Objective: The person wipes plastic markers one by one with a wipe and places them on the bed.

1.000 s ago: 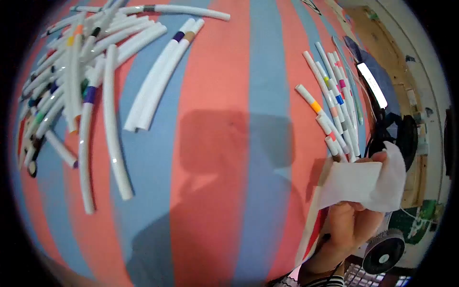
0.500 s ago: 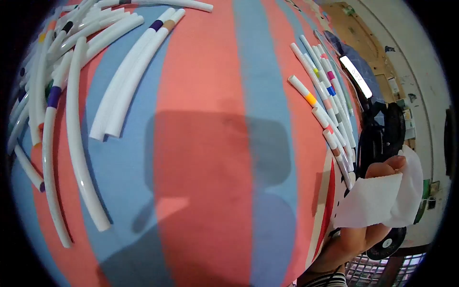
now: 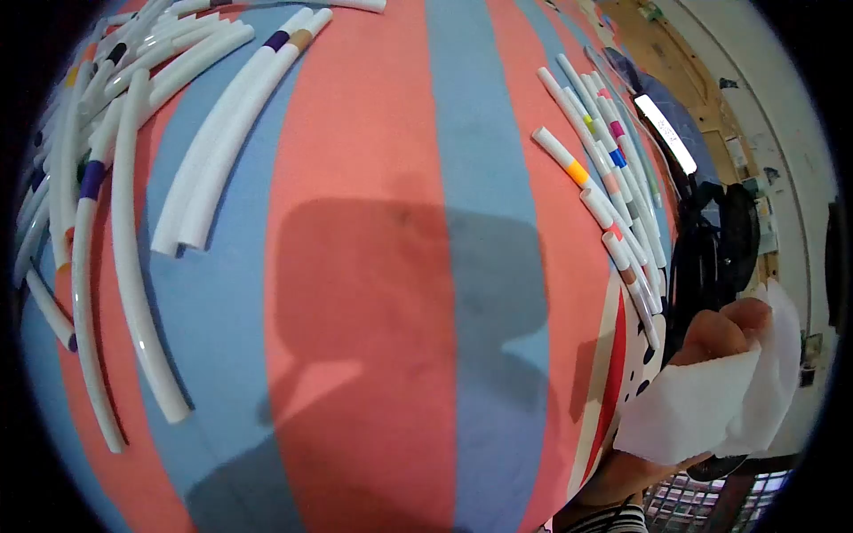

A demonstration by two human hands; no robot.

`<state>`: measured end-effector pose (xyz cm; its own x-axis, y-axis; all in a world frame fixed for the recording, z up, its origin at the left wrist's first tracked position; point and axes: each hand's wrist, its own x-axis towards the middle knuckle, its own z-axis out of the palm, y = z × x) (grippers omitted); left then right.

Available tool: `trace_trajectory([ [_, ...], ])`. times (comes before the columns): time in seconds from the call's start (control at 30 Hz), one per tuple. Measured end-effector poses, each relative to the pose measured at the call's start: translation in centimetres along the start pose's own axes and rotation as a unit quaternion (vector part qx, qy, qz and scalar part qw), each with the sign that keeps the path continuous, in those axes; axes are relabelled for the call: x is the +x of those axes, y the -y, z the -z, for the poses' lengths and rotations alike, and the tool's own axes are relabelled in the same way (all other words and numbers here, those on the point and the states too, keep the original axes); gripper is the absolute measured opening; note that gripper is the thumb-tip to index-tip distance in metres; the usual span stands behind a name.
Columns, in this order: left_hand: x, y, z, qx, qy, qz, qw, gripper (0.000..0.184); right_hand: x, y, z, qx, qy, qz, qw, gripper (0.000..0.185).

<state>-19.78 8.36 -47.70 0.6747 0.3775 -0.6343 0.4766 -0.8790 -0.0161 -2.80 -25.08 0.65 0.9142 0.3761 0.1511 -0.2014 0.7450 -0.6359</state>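
At the lower right, my right hand (image 3: pixel 721 333) holds a thin white tissue or cloth (image 3: pixel 689 409). Its fingers are bent together, and the tissue hides most of the palm. Just above and left of the hand, several white markers with coloured bands (image 3: pixel 626 191) lie side by side on the striped cloth (image 3: pixel 360 133). My left hand is out of view.
Many white markers lie piled at the upper left (image 3: pixel 133 75), with two side by side (image 3: pixel 240 124) to their right. Along the right edge are a lit phone-like device (image 3: pixel 666 133), a black strap or bag (image 3: pixel 724 235) and a wooden surface (image 3: pixel 657 53).
My right hand, with the tissue, has moved down and to the right, away from the nearby markers. The camera view has shifted, so the markers at left appear farther left.
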Motion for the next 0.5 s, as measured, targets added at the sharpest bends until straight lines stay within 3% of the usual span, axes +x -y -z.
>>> trace_trajectory([
  [0.1, 0.4, 0.2, 0.2, 0.001, -0.003, 0.0, 1.0, 0.03, -0.1, -0.1, 1.2, 0.015, 0.036, 0.03, 0.999, 0.065],
  [0.3, -2.1, -0.8, 2.3, -0.005, -0.027, -0.06, 0.998, 0.03, -0.5, -0.1, 2.2, 0.004, -0.006, 0.118, 0.993, 0.053],
  [0.4, -7.8, -4.3, 5.5, -0.027, -0.039, -0.228, 0.973, 0.03, -0.1, -0.4, 1.5, -0.069, -0.082, 0.187, 0.977, 0.043],
  [0.47, -13.0, -7.2, 8.6, -0.029, -0.023, -0.389, 0.92, 0.029, 0.6, -1.0, 1.2, -0.193, -0.153, 0.214, 0.945, 0.037],
  [0.5, -15.6, -8.4, 10.4, -0.023, -0.012, -0.462, 0.886, 0.029, 0.9, -0.5, 0.7, -0.063, -0.04, 0.155, 0.985, 0.037],
])
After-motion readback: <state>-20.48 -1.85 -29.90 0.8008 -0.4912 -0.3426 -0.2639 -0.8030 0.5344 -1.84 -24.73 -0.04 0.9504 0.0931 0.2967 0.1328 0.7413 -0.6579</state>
